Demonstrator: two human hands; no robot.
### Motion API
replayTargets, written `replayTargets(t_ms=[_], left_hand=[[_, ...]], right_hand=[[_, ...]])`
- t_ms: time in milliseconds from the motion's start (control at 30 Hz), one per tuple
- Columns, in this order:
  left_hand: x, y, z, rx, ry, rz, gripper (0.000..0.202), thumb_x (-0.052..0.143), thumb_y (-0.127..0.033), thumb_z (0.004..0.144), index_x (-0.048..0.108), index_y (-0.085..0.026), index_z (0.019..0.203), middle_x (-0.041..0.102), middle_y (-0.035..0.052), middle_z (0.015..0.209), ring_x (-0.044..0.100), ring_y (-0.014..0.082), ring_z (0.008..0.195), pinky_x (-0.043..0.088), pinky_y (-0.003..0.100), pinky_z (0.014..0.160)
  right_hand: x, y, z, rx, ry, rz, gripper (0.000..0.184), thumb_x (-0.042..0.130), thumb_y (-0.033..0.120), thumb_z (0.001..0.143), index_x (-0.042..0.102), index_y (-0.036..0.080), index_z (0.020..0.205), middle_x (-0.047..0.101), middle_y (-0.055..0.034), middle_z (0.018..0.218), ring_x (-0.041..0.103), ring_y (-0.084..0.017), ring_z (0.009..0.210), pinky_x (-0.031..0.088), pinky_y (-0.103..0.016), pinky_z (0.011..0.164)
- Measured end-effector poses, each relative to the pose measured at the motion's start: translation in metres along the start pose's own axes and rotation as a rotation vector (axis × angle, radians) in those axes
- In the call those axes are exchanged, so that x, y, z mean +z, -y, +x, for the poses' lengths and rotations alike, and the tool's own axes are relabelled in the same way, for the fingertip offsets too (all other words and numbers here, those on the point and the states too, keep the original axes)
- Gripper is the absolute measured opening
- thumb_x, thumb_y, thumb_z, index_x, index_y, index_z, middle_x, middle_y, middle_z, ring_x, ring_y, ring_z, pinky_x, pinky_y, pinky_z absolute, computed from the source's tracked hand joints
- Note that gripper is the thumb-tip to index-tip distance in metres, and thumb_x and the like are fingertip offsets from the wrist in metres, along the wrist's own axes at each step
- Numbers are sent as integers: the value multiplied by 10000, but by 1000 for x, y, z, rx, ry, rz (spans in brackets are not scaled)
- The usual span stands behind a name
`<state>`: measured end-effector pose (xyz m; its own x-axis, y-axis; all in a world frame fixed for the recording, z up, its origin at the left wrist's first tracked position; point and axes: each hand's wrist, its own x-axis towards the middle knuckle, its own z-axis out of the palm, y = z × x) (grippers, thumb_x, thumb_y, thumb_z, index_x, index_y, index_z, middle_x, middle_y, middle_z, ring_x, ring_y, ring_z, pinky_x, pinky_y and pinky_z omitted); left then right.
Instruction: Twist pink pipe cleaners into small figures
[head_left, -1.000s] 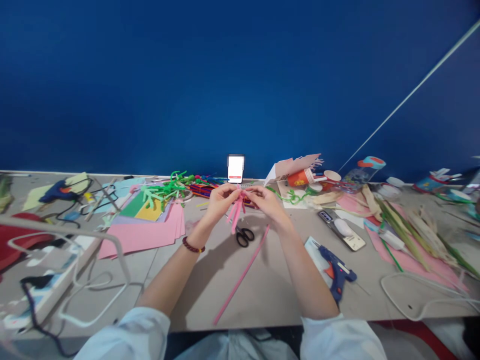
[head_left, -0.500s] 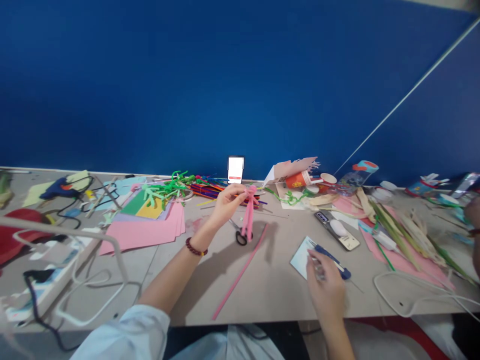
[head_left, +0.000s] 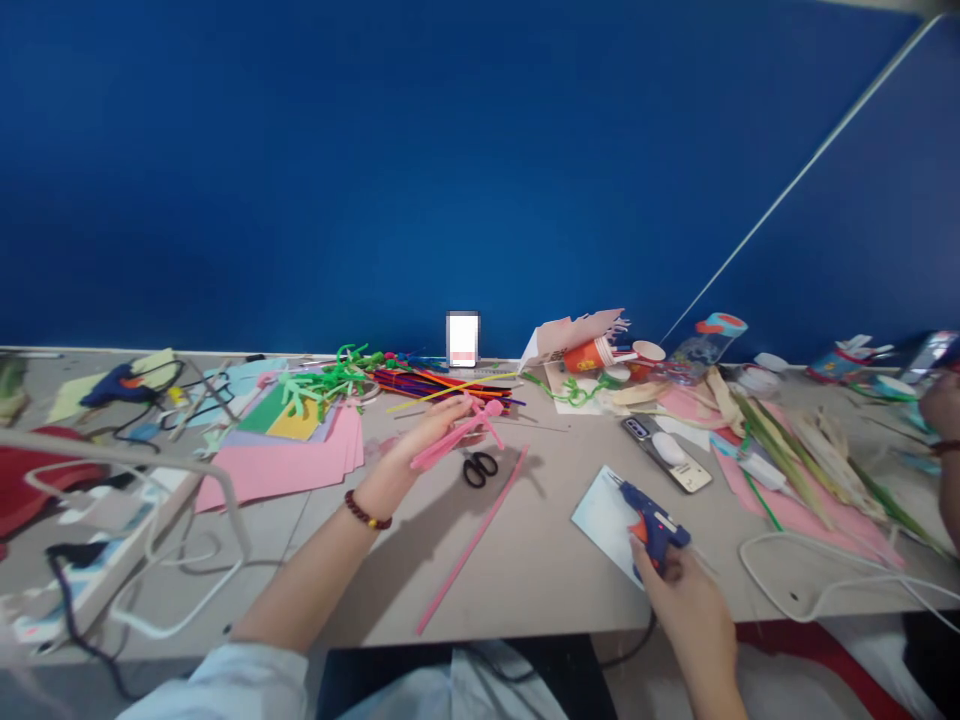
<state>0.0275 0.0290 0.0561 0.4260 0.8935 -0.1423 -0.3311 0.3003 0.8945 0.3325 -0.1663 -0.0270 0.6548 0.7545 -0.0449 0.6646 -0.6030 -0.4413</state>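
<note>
Pink pipe-cleaner figure pinched by left-hand fingers; right-hand fingers curl round glue gun.

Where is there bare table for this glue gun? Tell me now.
Set the glue gun on the bare table between the long pink pipe cleaner and the white card, toward the front edge. A smaller patch lies below the pink paper, beside the left forearm. The back edge around the green pipe cleaners and the right end, with its dried leaves, are crowded.
</note>
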Motion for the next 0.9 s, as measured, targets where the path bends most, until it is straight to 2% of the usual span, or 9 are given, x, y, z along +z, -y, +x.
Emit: replayTargets(t_ms=[67,167,267,367,500,600,667,767,900], left_hand=[[-6,5,-3,-63,-31,-40,190,679,-345,748,628,-176,821,687,61,892,656,157,713,567,337,733],[-15,18,-5,-93,-156,-65,142,684,-302,748,619,-178,764,683,43,806,658,152,690,569,294,690],[-26,33,-6,-108,-156,-79,108,690,-244,738,637,-171,796,685,52,799,660,156,692,562,256,649],[-36,49,-9,-123,-156,-169,115,687,-223,740,626,-160,813,677,44,776,661,143,694,555,237,678],[-41,60,-11,-145,-110,-231,152,702,-233,732,613,-168,837,665,29,773,658,128,686,541,208,626],[-39,59,-13,-114,-119,-230,174,726,-222,706,607,-166,821,659,14,759,634,105,613,525,192,573],[-37,57,-14,-91,-120,-216,174,733,-224,700,600,-159,791,644,1,700,606,87,564,510,178,547],[-35,54,-16,-57,-103,-186,192,742,-247,689,594,-146,759,615,-12,620,563,71,511,488,167,524],[-32,52,-18,-8,-91,-196,295,783,-262,635,607,-147,841,644,-7,684,536,58,490,439,160,475]], right_hand=[[-6,0,8,7,97,-62,500,423,715,720,532,236,628,600,-63,584,609,-271,600,417,-335,524],[-11,-3,22,11,181,-124,502,435,700,710,475,239,516,568,-45,509,599,-259,560,409,-333,528],[-10,-7,31,31,210,-49,463,480,634,700,431,239,463,554,-33,461,582,-240,519,404,-320,511],[-7,-6,26,150,230,154,439,516,625,678,440,238,483,492,-7,377,517,-208,409,368,-296,426],[-7,3,10,280,182,570,445,601,650,611,517,214,648,425,51,347,362,-128,298,245,-239,320],[-11,12,4,256,145,874,485,700,590,544,551,186,768,575,20,502,295,-64,299,190,-200,293],[-14,19,4,236,165,1030,511,753,527,517,570,178,842,653,-20,641,309,-43,323,197,-174,281],[-17,30,4,226,206,1205,499,788,466,511,566,188,861,654,-22,665,389,-57,371,221,-140,271],[-12,48,-2,140,298,1327,449,768,451,569,534,209,867,588,24,582,378,-56,338,168,-126,253]])
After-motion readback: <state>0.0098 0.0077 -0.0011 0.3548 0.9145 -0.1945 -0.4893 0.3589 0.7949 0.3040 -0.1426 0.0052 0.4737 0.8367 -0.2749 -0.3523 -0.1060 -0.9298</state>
